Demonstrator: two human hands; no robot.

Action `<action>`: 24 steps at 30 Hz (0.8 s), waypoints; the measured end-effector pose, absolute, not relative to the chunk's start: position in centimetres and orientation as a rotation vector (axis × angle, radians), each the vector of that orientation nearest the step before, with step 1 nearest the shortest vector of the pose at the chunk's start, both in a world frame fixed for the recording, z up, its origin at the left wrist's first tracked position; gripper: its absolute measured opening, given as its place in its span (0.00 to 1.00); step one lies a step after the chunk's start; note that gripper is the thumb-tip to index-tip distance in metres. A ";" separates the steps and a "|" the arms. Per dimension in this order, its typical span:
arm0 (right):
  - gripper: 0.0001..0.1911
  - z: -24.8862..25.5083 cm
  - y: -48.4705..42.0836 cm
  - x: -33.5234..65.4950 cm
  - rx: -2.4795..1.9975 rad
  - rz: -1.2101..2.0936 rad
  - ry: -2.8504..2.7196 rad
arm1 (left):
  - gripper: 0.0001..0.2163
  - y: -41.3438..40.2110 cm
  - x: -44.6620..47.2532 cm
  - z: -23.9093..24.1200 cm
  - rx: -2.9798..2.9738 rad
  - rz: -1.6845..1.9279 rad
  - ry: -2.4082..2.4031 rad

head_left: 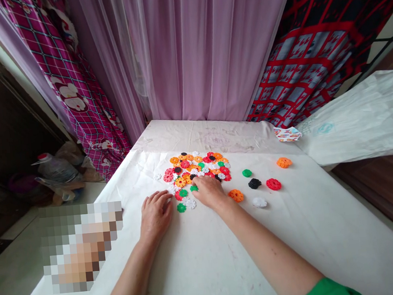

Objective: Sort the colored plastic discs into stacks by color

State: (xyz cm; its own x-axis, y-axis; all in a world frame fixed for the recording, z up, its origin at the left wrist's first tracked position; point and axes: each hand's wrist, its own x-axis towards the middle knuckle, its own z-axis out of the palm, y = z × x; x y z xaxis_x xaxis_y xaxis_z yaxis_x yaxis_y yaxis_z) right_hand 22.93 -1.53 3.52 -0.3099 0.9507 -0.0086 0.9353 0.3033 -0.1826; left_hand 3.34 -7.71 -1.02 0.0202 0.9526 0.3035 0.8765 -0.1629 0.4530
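A pile of flower-shaped plastic discs [184,164] in red, orange, green, white and black lies spread on the table. My right hand [210,191] reaches over the pile's near edge with its fingers bent together. A green disc [193,188] shows by its thumb; what the fingertips pinch, if anything, is hidden. My left hand [156,211] rests on the table left of the pile, fingers loosely apart and holding nothing. Right of my right hand sit a green group [247,173], a black stack [254,183], a red stack [273,184], white discs [259,202] and orange discs [235,195].
The table [200,266] has a white cover. More orange discs [283,162] lie farther right. A patterned packet [287,133] and a large white bag [355,120] are at the right edge. Purple curtains [208,50] hang behind. A plastic bottle [59,168] stands off the table, left.
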 end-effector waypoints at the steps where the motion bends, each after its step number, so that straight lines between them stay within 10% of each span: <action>1: 0.10 3.4 -1.5 22.8 -1.789 0.240 -2.442 | 0.13 -7.7 3.4 -1.0 2.140 0.826 1.941; 24: 0.16 2.9 3.4 42.2 -2.213 0.210 -1.923 | 0.15 -7.4 2.8 -1.2 2.169 0.799 1.939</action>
State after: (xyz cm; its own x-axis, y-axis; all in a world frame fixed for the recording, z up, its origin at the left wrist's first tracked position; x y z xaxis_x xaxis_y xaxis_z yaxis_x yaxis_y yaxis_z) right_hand 42.24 3.38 2.95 0.1427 0.9895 0.0249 0.9607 -0.1324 -0.2438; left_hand 2.81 -7.40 -1.18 0.0372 0.9533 0.2996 0.8875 -0.1693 0.4286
